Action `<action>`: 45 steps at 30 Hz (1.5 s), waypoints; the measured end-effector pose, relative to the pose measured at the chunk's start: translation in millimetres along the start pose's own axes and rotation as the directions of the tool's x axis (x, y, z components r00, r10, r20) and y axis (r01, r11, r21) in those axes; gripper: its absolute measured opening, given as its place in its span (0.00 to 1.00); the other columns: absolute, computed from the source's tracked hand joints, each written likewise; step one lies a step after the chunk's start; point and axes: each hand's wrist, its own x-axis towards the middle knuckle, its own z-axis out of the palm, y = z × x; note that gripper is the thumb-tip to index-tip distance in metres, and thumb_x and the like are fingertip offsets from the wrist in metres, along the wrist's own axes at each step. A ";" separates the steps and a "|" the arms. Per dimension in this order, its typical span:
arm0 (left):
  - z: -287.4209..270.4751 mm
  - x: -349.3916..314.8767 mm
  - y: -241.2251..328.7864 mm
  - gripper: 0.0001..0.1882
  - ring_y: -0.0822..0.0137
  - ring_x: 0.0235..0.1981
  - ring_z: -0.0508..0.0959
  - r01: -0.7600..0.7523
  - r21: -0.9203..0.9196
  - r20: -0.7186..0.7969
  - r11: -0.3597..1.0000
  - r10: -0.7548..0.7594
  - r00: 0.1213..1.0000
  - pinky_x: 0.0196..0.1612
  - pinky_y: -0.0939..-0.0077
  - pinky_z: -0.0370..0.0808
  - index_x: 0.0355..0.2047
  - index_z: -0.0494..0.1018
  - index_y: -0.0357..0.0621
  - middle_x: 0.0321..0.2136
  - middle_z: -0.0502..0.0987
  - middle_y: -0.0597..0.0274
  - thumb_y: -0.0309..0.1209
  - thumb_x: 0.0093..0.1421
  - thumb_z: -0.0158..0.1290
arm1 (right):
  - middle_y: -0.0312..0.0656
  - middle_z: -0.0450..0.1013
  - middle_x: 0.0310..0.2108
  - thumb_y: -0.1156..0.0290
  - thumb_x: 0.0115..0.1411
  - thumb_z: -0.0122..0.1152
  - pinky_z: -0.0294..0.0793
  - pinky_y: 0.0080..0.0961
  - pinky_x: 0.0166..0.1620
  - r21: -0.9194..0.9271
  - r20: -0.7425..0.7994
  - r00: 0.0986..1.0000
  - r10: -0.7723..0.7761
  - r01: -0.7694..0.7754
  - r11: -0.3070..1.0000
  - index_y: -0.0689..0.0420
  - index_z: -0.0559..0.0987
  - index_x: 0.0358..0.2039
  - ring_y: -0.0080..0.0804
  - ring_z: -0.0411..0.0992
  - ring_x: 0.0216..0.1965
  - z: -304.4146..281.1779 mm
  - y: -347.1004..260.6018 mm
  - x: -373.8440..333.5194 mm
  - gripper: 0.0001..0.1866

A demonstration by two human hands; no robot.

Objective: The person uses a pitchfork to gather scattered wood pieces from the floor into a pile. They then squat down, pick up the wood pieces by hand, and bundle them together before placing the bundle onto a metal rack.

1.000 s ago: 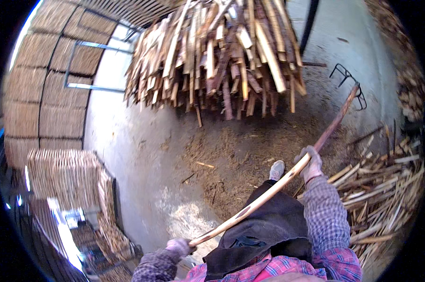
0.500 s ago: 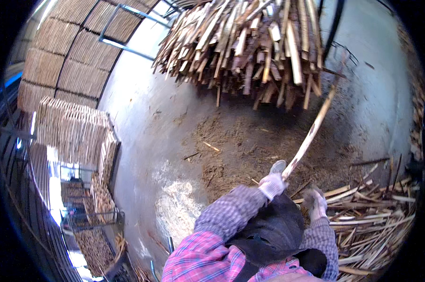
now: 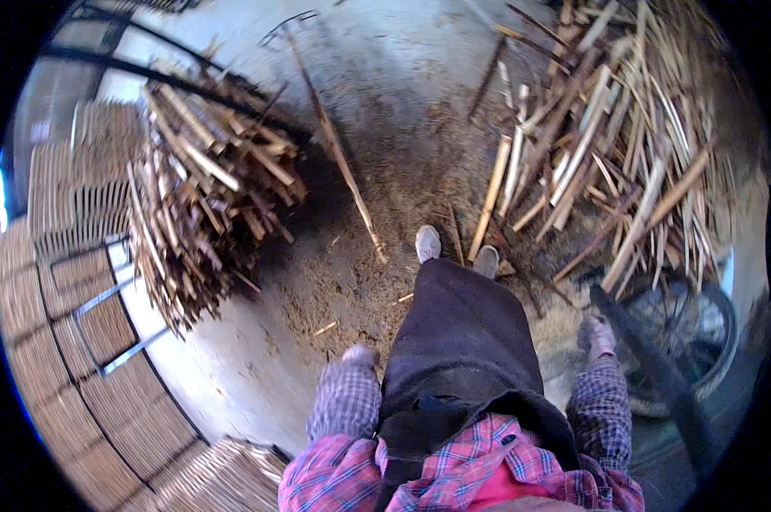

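Observation:
My left hand (image 3: 362,355), in a pale glove, hangs beside the dark apron (image 3: 462,341) over the floor. It touches nothing that I can see, and its fingers are blurred. To the right, my gloved right hand (image 3: 597,335) is by a dark bar (image 3: 650,375); blur hides whether it grips anything. Ahead of my left hand and apart from it, a long-handled rake or fork (image 3: 339,154) slants across the dirty floor. Its thin wire-like head is at the far end, and its handle's near end is just left of my shoes (image 3: 429,245).
A stacked bundle of split wood strips (image 3: 215,171) stands at the left. A loose heap of strips (image 3: 616,136) spreads at the right, with a spoked wheel (image 3: 718,333) below it. Racked panels of sticks (image 3: 87,358) line the far left. Scraps litter the floor (image 3: 334,290).
My view has swung to the right, so the wood bundle now appears at the left. My left hand has let go of the rake or fork handle and is now down at my side.

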 end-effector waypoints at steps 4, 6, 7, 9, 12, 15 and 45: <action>-12.8 -25.0 -2.2 0.27 0.55 0.49 0.69 0.110 -0.268 0.196 0.957 -0.058 0.979 0.51 0.64 0.64 0.48 0.68 0.46 0.46 0.70 0.51 0.51 0.54 0.45 | 0.41 0.65 0.25 0.54 0.50 0.56 0.62 0.28 0.24 -0.456 -0.252 0.959 0.126 -0.232 0.859 0.55 0.70 0.34 0.31 0.64 0.23 46.3 33.7 -88.2 0.18; -83.7 -41.2 23.9 0.29 0.53 0.47 0.70 0.036 -0.153 0.024 0.988 -0.033 0.999 0.51 0.62 0.65 0.48 0.66 0.46 0.44 0.71 0.49 0.54 0.54 0.43 | 0.49 0.68 0.37 0.47 0.49 0.53 0.68 0.31 0.35 -0.668 -0.196 0.941 0.274 -0.333 0.666 0.59 0.70 0.42 0.37 0.69 0.34 93.3 0.3 -141.3 0.29; -113.4 -44.6 33.2 0.31 0.53 0.47 0.70 -0.124 -0.060 -0.042 0.990 0.122 0.992 0.51 0.62 0.65 0.49 0.66 0.47 0.45 0.70 0.47 0.56 0.53 0.41 | 0.53 0.69 0.43 0.43 0.49 0.52 0.71 0.32 0.40 -0.716 -0.144 0.933 0.330 -0.328 0.617 0.61 0.70 0.46 0.40 0.71 0.40 110.4 -13.0 -159.0 0.35; -157.2 -46.6 46.9 0.36 0.53 0.49 0.69 -0.421 0.108 -0.116 0.901 0.432 0.894 0.51 0.63 0.64 0.50 0.65 0.47 0.46 0.69 0.46 0.62 0.52 0.36 | 0.49 0.71 0.39 0.46 0.51 0.52 0.71 0.31 0.34 -0.669 0.067 0.981 0.184 -0.093 0.737 0.61 0.70 0.46 0.36 0.71 0.37 104.2 34.2 -131.9 0.32; -183.3 -13.3 53.9 0.41 0.54 0.52 0.66 -0.298 0.046 -0.015 0.953 0.299 0.954 0.54 0.65 0.61 0.52 0.63 0.45 0.49 0.66 0.46 0.66 0.51 0.32 | 0.46 0.73 0.36 0.49 0.53 0.52 0.70 0.30 0.31 -0.657 0.092 0.937 0.337 -0.197 0.728 0.60 0.71 0.45 0.35 0.72 0.34 121.7 67.4 -103.6 0.28; -228.5 -9.6 73.7 0.41 0.55 0.53 0.64 -0.026 0.064 0.187 0.998 0.014 0.982 0.55 0.67 0.58 0.53 0.62 0.43 0.51 0.63 0.45 0.64 0.53 0.29 | 0.42 0.74 0.34 0.50 0.55 0.50 0.69 0.30 0.33 -0.325 0.205 0.905 0.372 -0.296 0.898 0.59 0.75 0.41 0.34 0.71 0.32 166.8 45.3 -136.0 0.25; -100.3 392.6 466.3 0.58 0.40 0.58 0.50 -0.475 0.524 -0.535 0.707 0.707 0.462 0.59 0.51 0.48 0.56 0.45 0.33 0.55 0.53 0.40 0.57 0.35 0.60 | 0.53 0.54 0.55 0.53 0.38 0.67 0.62 0.37 0.52 -0.945 -0.322 0.834 -0.449 -0.308 0.107 0.53 0.53 0.57 0.51 0.58 0.53 146.5 243.4 357.9 0.48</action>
